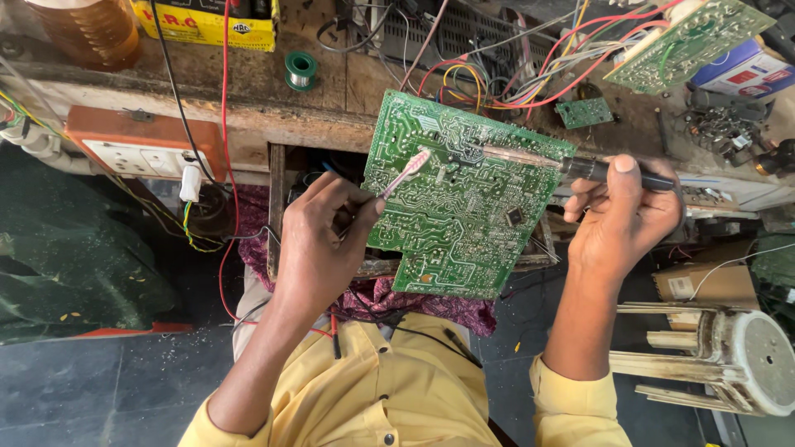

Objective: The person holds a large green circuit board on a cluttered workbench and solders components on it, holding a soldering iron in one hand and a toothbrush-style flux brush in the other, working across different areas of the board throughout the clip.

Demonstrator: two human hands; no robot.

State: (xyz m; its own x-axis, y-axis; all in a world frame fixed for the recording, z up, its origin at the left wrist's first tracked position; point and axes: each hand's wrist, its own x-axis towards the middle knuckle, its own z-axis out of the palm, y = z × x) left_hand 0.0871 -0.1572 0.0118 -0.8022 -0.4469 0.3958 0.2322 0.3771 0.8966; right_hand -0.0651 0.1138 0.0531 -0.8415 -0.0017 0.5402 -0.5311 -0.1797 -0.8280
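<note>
The left hand (319,236) is grasping a small brush with a pinkish-white head (407,172), its fingers closed round the handle, and the bristles are touching the solder side of a large green circuit board (464,199) that is sitting tilted at the centre of the view, over an open drawer (277,199) in the wooden workbench (248,99). What is inside the drawer is mostly hidden by the board; only dark wires are showing at its 9 o'clock edge. The right hand (621,215), at 3 o'clock from the board, is gripping the dark handle of a soldering iron (571,167), whose shaft is lying across the board's upper part with the tip pointing toward 9 o'clock, near the brush head. At 11 o'clock a brown jar (91,29) is standing on the bench; its contents cannot be made out. Just beside it a yellow box (207,25) is lying, and a green spool of wire (300,70) is resting near 12 o'clock. A second green board (687,41) is leaning at 1 o'clock amid tangled red and yellow wires (530,74). An orange socket panel (141,145) is hanging at 9 o'clock.
</note>
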